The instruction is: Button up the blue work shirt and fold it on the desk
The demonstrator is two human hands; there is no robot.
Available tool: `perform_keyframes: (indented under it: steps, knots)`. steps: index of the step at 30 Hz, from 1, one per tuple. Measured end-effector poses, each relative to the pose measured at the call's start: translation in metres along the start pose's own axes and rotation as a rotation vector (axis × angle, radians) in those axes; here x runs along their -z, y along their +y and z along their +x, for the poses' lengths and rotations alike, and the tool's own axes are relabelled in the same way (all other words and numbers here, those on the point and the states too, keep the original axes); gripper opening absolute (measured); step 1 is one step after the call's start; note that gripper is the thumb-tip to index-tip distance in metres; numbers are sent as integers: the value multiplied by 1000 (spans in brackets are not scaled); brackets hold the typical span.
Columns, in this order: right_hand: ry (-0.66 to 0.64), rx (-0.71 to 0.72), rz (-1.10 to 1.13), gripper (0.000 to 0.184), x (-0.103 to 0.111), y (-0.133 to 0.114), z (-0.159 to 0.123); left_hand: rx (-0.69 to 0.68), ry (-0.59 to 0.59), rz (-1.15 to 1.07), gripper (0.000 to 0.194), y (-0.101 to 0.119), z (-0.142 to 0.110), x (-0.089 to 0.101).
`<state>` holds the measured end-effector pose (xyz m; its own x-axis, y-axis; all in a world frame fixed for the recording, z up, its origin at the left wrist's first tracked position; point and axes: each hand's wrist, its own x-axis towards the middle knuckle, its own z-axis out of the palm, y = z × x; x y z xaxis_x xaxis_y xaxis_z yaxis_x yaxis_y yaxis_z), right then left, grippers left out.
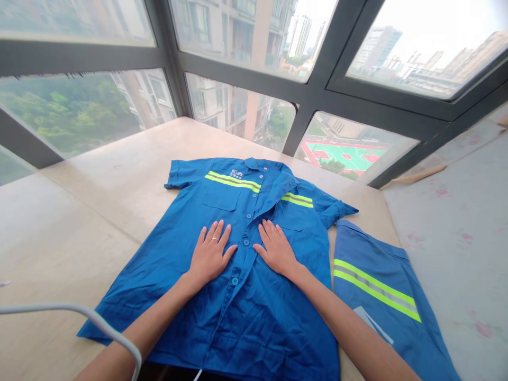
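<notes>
A blue short-sleeved work shirt point(166, 264) with yellow-green reflective bands lies spread front side up on the pale window ledge point(119, 206). Its front is unbuttoned, and the placket on the right half is partly folded back near the collar. My left hand point(210, 251) rests flat on the shirt, left of the button row, fingers spread and a ring on one finger. On the other side of the buttons, my right hand point(277, 246) also presses flat on the fabric with its fingers stretched out. Neither hand grips the cloth. Wrinkles cover the lower right part of the shirt.
Another blue garment point(377, 259) with a reflective band lies at the right, with a white paper-like piece point(373, 324) on it. A white cable point(79, 308) curves across the lower left. Dark window frames point(313, 90) border the ledge; a flowered wall point(452, 222) stands right.
</notes>
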<state>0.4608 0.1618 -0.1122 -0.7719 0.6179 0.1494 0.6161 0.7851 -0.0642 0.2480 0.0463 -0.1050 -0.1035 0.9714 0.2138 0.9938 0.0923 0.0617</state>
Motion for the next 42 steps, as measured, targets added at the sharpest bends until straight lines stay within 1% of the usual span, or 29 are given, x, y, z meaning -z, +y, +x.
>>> perform_keyframes:
  steps: [8,25,37,39,42]
  knots:
    - [-15,12,-11,68,4,-7,-10,5,6,-13,63,4,-12,3]
    - [-56,68,-22,69,8,-11,-25,15,5,-37,63,11,-31,6]
    - [-46,63,-23,69,8,-11,-26,-1,-1,-33,63,11,-31,4]
    - [-41,66,-24,69,7,-10,-26,-3,-14,-31,62,11,-30,7]
    - [-42,76,-33,69,6,-10,-26,-10,-84,-28,59,8,-18,19]
